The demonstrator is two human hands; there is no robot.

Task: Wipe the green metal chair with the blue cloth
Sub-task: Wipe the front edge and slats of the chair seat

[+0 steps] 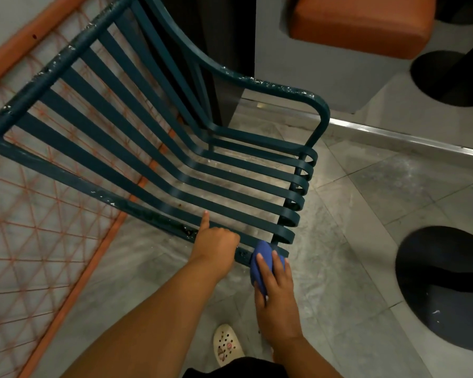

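Pressing the blue cloth (265, 261) against the near front corner of the green metal chair (159, 148), the right hand (277, 293) is lying over the bunched fabric, fingers (264, 271) curling round it and holding it tight to the frame. Left hand (216, 245) is gripping the chair's near side rail just beside the cloth, most fingers wrapping the bar, the index finger sticking out straight along the slats. The chair is sitting tilted in this view, its flat slats sweeping from backrest down into curled front ends, white flecks showing along the top rail and armrest. Grey marbled tile floor (366, 214) is running underneath. An orange wire-grid frame (52, 241) is lying left of the chair. An orange cushioned seat (361, 20) is showing top right, round black pedestal bases (445, 290) standing to the right, and a pale perforated clog (227, 345) is planted below the hands
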